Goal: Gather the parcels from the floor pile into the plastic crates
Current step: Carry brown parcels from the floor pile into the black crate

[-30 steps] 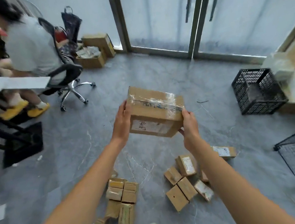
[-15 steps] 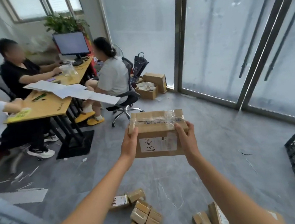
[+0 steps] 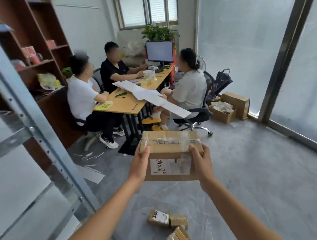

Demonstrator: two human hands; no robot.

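Grey floor (image 3: pixel 259 167), frosted glass doors (image 3: pixel 243 39), a wooden desk (image 3: pixel 129 103), brown shelves (image 3: pixel 44 44), a blinded window (image 3: pixel 147 1).

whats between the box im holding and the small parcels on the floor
In the head view, only bare grey floor lies between the held box and the small parcels.

We held the taped brown cardboard parcel (image 3: pixel 170 158) between our left hand (image 3: pixel 140 167) and right hand (image 3: pixel 200 159), above the grey floor (image 3: pixel 260 177). Small cardboard parcels (image 3: pixel 174 235) lay below it. A wooden desk (image 3: pixel 129 101) stood beyond, a metal shelving frame (image 3: pixel 18 109) at our left, open cardboard boxes (image 3: pixel 229 106) far right.
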